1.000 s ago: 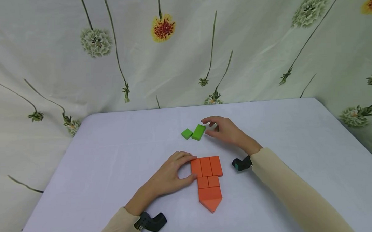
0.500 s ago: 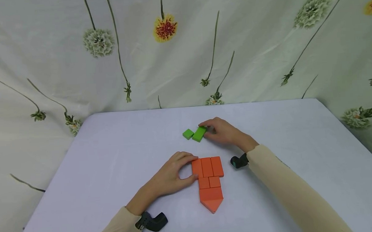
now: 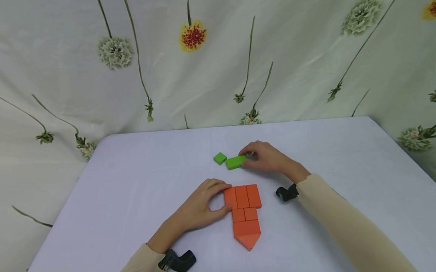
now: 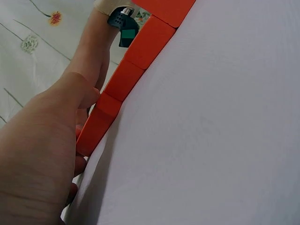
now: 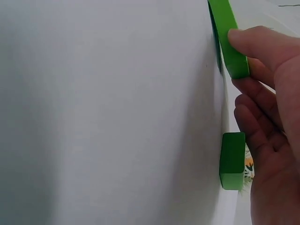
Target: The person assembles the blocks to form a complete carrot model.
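Note:
My right hand (image 3: 263, 157) pinches one end of a green rectangular block (image 3: 234, 163) between thumb and fingers. In the right wrist view this block (image 5: 229, 42) is tilted, with the thumb on its face. A small green square block (image 3: 220, 158) lies just left of it. Nearer me, several orange blocks (image 3: 242, 196) lie flat and joined: three upright oblongs, two small squares, a wider oblong and a triangle pointing toward me. My left hand (image 3: 200, 204) holds the leftmost orange oblong (image 3: 230, 197), index finger at its far end and thumb at its near end.
A pale lavender cloth covers the table (image 3: 150, 166). Behind the table's far edge hangs a white curtain (image 3: 215, 72) printed with flowers. Black wrist cameras (image 3: 178, 260) are strapped to both forearms.
My right hand has closed its fingers on the green rectangular block and turned it from a steep slant to nearly sideways. A gap from the small green block shows. My left hand stays put.

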The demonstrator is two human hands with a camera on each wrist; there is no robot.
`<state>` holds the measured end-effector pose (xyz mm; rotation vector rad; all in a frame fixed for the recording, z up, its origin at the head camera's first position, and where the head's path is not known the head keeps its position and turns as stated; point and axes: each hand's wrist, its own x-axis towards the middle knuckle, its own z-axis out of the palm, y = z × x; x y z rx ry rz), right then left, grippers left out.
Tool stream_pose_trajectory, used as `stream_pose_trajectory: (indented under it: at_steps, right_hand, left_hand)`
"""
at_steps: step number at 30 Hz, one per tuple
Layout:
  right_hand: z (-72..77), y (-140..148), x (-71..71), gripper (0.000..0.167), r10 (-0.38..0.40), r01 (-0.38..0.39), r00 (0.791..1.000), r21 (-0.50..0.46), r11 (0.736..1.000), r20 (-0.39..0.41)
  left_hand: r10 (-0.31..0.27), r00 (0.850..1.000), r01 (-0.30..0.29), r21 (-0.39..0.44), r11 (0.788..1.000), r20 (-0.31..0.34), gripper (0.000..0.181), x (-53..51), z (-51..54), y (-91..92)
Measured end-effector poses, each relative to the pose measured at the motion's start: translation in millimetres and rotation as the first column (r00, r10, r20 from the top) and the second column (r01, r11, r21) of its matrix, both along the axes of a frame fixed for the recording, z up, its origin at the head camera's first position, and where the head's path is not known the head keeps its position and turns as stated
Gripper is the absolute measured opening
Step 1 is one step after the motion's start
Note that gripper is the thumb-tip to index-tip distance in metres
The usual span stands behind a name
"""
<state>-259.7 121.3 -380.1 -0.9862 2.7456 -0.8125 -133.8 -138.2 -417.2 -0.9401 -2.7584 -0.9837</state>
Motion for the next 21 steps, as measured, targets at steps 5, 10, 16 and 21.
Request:
stream_pose_trajectory:
  at_steps: [5,10,16,21]
  right_hand:
    - [-3.7,6,10.4,0.033,-0.006,0.007,1.0,-0.067,0.998,0.008]
    - [-1.9,11,23.4,0.031,0.001,-0.001,1.0,-0.14,0.99,-0.003]
    - [-6.3,15,35.5,0.03,-0.009,0.015,0.999,-0.175,0.984,0.035]
    - [-13.3,18,43.9,0.029,-0.017,0.034,0.996,-0.207,0.978,0.087]
  left_hand:
    - [0.003,1.0,-0.003,-0.001,1.0,0.007,0.051,0.4,0.0,-0.3]
    - [0.002,1.0,-0.002,0.005,1.0,-0.008,0.051,0.4,-0.4,-0.3]
    - [0.003,1.0,-0.003,0.012,1.0,-0.01,0.051,0.5,0.2,-0.8]
    - [-0.001,1.0,0.001,0.019,1.0,0.001,0.052,0.5,-0.8,-0.4]
